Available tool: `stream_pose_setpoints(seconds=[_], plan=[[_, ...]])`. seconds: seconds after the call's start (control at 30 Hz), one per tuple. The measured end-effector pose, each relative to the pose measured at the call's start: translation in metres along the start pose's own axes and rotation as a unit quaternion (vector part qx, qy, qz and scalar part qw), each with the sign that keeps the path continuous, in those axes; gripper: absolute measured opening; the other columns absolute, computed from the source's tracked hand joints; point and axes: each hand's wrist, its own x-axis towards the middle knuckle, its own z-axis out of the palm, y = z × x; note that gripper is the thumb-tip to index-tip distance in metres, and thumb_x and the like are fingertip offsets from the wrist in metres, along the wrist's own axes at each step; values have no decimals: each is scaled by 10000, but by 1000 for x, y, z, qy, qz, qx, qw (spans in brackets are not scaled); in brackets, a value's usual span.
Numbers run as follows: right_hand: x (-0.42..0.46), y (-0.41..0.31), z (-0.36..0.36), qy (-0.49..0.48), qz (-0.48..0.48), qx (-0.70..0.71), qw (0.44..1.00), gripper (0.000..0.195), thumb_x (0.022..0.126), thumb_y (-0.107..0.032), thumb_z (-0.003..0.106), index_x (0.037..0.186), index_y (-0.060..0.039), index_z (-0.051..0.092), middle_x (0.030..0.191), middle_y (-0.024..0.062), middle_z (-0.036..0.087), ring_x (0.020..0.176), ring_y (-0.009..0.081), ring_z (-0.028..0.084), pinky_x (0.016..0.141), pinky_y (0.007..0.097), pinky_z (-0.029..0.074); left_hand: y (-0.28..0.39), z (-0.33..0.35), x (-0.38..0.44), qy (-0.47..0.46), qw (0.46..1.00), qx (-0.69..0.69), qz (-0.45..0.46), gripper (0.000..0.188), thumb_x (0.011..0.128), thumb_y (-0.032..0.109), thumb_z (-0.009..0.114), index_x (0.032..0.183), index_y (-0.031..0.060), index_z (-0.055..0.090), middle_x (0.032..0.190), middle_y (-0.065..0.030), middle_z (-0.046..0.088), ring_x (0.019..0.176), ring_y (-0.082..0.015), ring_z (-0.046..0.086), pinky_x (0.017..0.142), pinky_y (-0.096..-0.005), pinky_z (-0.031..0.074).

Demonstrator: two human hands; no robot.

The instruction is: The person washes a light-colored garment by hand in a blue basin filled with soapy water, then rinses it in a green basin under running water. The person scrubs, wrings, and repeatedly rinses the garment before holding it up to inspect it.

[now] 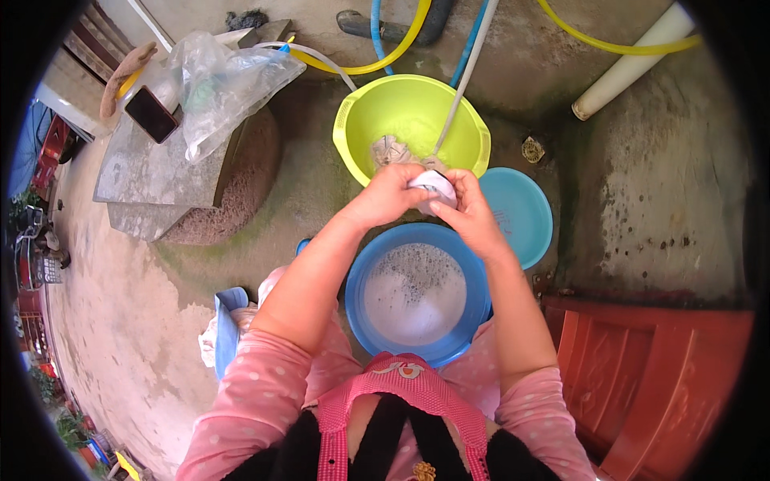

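Note:
Between both hands is a small pale wet cloth point(434, 187), held above the gap between two basins. My left hand point(391, 192) pinches its left side, and my right hand point(472, 210) grips its right side with thumb and fingers. Just beyond, a yellow-green plastic basin point(361, 114) holds water and bunched beige cloth point(391, 150); a grey hose point(460, 90) reaches down into it. Nearer to me, a blue plastic basin point(359, 288) contains sudsy water with foam. A turquoise basin point(526, 216) is at the right, partly behind my right hand.
At the left, a stone slab point(156, 174) bears a phone point(151, 114) and a clear plastic bag point(210, 90). Yellow hose point(385, 63) runs along the wall. A floor drain point(532, 149), a white pipe point(631, 60) and a red wooden door point(656, 373) stand right.

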Motion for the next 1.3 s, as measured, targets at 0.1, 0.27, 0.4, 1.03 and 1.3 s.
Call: stream_pose_setpoints(seconds=[0.1,0.27,0.4,1.03,1.3], plan=[[-4,-13,-13,-37,55,-68,995,550,765,-28,645,1245,-87,381,1030,66,529,984,142,480,833,280,398,24,-2,-7,46,990,-131,30,172,835,106,616,986,24,603,922,-16,630,846,-89,572,763,-253,465],[11,34,-28,-54,70,-336,938,418,756,-178,648,1147,-83,532,1220,176,465,1088,306,441,883,363,380,41,-3,-10,65,938,-322,108,221,867,192,596,1043,59,580,962,-23,627,883,-101,577,804,-274,455],[15,52,-41,-22,11,-457,889,409,752,-203,670,1105,-39,544,1111,212,520,989,319,500,846,357,406,36,-6,-1,160,882,-430,108,204,878,208,585,1024,66,582,956,-41,630,857,-137,606,770,-287,488],[-5,-44,-65,200,27,138,970,169,846,-212,630,882,-84,526,868,29,586,781,116,561,719,287,463,20,-11,8,201,836,-508,-40,358,912,282,511,1145,10,513,1090,-116,601,980,-232,587,888,-375,457],[-8,-51,-63,261,10,198,945,174,867,-250,605,821,-94,542,807,1,584,762,87,534,735,240,406,20,-14,4,131,856,-500,21,360,924,299,489,1142,14,521,1109,-89,588,1022,-202,558,933,-343,413]])
